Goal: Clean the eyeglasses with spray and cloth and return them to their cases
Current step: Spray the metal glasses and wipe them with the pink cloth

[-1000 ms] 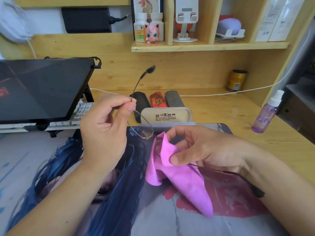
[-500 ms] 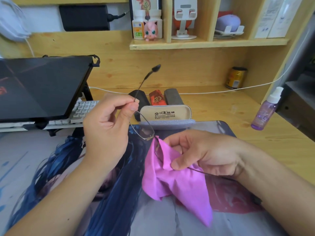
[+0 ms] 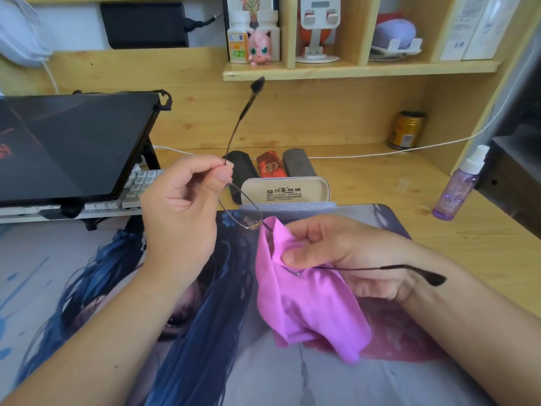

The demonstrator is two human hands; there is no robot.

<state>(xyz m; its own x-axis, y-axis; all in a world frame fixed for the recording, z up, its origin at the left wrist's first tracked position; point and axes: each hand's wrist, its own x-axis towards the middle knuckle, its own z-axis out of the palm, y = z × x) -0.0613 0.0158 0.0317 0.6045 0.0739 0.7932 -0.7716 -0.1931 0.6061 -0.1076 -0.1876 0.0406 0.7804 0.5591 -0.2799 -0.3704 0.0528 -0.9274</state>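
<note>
Desk mat (image 3: 87, 273): printed with a blue-haired figure, covers the near desk; both forearms reach over it.

Laptop (image 3: 73, 148): dark screen, raised on a stand at far left, white keyboard (image 3: 137, 186) under its edge.

Left hand (image 3: 181, 212): raised above the mat, thumb and forefinger pinched together on the hinge end of the eyeglasses (image 3: 243, 215); 1 temple arm stands up from the pinch toward the shelf.

Right hand (image 3: 336, 253): low over the mat, fingers curled, thumb pressing the pink cloth (image 3: 307, 303) onto the second lens; the lens is wrapped and hidden. The other temple arm runs right across the wrist. The cloth's loose end hangs down toward the mat.

Open case (image 3: 287, 190): beige lid upright just behind the hands, printed with Chinese characters and smaller lines too fine to read; its grey tray is mostly hidden, contents not visible.

3 shut cases (image 3: 297, 164): black, red with a gold emblem, grey, side by side behind the open case.

Spray bottle (image 3: 459, 186): clear purple, white nozzle, upright at the right desk edge, well apart from the hands; label illegible.

Can (image 3: 405, 130): gold, against the back panel.

Pink figurine (image 3: 260, 48): on the shelf, before 2 white bottles.
</note>
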